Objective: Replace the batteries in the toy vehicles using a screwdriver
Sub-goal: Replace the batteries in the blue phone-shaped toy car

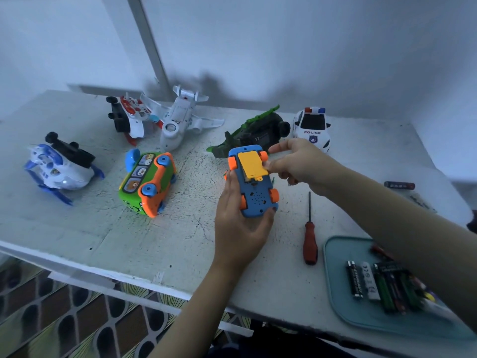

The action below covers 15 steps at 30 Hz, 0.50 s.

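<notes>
While the left hand [237,228] grips the upturned blue toy car [258,198], the right hand [299,161] pinches its yellow battery cover [251,164]. The screwdriver [310,241] lies alongside.

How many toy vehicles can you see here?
7: blue-white helicopter far left, red-white toy and white plane at back, green-orange bus centre, dark green helicopter and police car back right, blue car in the left hand.

Scuffed white table [77,223], grey wall [309,47]

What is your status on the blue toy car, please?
Left hand holds blue car, underside up. Right hand pinches its yellow cover. Screwdriver lies on table, untouched.
</notes>
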Available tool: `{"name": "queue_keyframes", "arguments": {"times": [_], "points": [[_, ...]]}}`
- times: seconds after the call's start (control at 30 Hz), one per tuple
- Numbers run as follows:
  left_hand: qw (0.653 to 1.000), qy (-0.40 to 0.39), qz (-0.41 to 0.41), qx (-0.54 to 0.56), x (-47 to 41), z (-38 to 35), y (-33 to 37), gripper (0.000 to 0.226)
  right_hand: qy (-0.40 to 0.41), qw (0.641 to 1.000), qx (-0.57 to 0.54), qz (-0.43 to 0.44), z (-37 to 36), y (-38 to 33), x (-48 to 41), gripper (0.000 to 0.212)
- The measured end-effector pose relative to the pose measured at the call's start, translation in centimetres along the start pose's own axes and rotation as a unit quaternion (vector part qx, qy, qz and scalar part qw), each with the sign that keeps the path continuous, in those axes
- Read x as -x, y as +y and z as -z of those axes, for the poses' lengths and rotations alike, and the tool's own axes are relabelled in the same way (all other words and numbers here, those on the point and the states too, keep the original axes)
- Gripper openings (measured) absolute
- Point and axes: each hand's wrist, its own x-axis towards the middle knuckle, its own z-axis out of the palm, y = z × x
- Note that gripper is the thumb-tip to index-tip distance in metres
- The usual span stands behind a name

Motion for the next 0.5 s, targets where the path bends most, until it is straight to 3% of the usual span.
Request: {"name": "queue_keyframes", "arguments": {"times": [0.23, 0.5], "points": [[1.000, -0.005, -0.001, -0.007, 0.0, 0.0, 0.1, 0.084, 0.020, 1.000, 0.001, -0.008, -0.3, -0.1, 0.0, 0.029], [1.000, 0.005, -0.006, 0.002, 0.1, 0.0, 0.1, 0.080, 0.081, 0.993, 0.060, 0.054, -1.3, 0.6, -0.8, 0.023]]}}
